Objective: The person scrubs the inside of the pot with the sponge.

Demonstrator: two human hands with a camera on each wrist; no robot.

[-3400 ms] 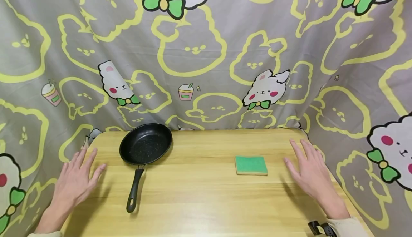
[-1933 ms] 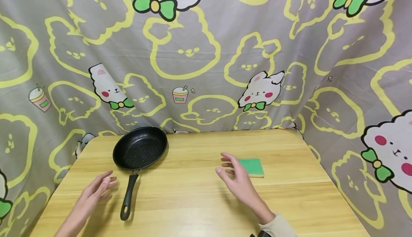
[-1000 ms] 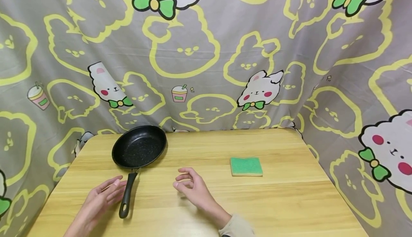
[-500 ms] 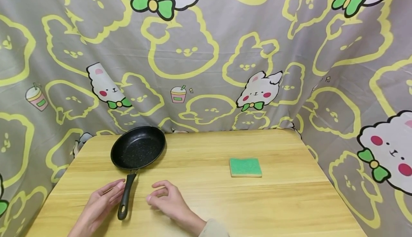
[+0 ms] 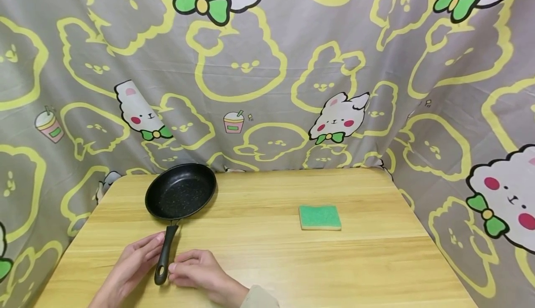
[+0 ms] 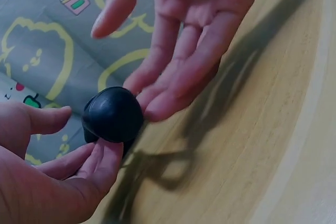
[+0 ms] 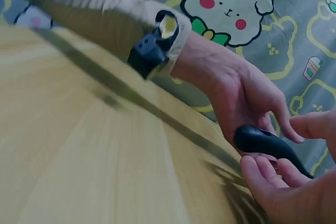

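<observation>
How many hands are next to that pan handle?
2. The left hand is on the left side of the handle, the right hand on its right. Both are in plain view; no other hand shows.

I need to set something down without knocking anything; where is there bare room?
The table is bare between the frying pan and the sponge, from the sponge to the right edge, and on the near side, right of the right sleeve. It is crowded at the pan's handle, flanked by the left hand and right hand.
</observation>
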